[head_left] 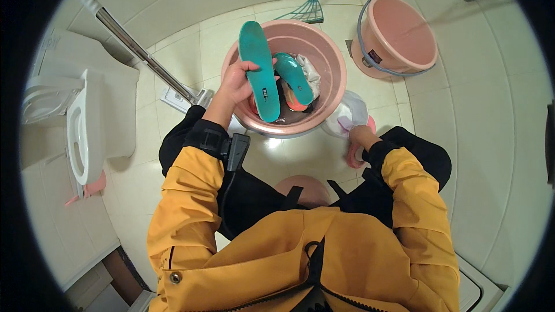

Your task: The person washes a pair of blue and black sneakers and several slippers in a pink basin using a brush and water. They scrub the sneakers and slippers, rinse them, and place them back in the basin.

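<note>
I have the left hand [236, 82] gripping a flat teal insole [260, 75] over the nine o'clock side of a round pink plastic basin [333, 55]; at its four o'clock, the right hand [362, 137] is by a translucent whitish container [355, 104]; I cannot tell its grip.

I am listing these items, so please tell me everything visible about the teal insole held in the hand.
The teal insole is long, flat and thin, with rounded ends; it looks like foam or fabric. A small dark mark is printed toward its near end. The left hand grips it around the middle, thumb on the visible face. It is held over the left part of the pink basin, far end leaning slightly left. Whether it is wet is unclear.
</note>
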Demonstrator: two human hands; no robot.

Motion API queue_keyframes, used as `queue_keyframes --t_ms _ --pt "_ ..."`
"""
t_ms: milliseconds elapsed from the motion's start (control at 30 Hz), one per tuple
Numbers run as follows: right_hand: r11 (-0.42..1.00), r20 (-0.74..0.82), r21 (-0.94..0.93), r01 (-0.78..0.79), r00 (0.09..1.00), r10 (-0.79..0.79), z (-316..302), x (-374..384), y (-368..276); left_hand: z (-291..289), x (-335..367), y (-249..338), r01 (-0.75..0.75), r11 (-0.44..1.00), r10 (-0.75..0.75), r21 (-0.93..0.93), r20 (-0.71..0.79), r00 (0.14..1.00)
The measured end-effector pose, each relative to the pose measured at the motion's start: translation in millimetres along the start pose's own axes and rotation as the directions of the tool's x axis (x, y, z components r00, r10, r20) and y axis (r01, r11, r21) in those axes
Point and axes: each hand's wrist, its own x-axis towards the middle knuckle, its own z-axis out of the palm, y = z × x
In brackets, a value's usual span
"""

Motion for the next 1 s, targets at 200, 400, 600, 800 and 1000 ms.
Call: queue_keyframes --t_ms 200,400,600,800,1000 --pt "0.910 0.286 0.404 -0.092 0.958 -0.030 -41.9 8.4 36.5 8.3 -3.0 1.7 -0.004 1.000 0.005 -0.014 0.034 0.999" --pt "0.679 0.417 0.712 -0.178 0.886 -0.205 -146.5 -105.2 105.7 5.6 0.1 1.1 0.029 0.993 -0.023 -0.113 0.051 0.998" --pt "0.076 0.064 0.996 -0.038 0.925 -0.376 -180.4 -212.4 144.7 4.7 -0.6 -2.8 0.043 0.994 -0.034 -0.098 0.091 0.995" --pt "-0.185 -0.279 0.959 0.217 0.845 -0.456 -221.6 -189.1 66.4 5.0 2.3 -5.7 0.005 0.983 0.018 -0.181 0.124 0.992" --pt "0.570 -0.320 0.666 0.481 0.875 -0.364 -238.2 -148.2 -52.8 -1.4 6.6 -7.2 -0.085 0.975 0.051 -0.205 -0.164 0.985"
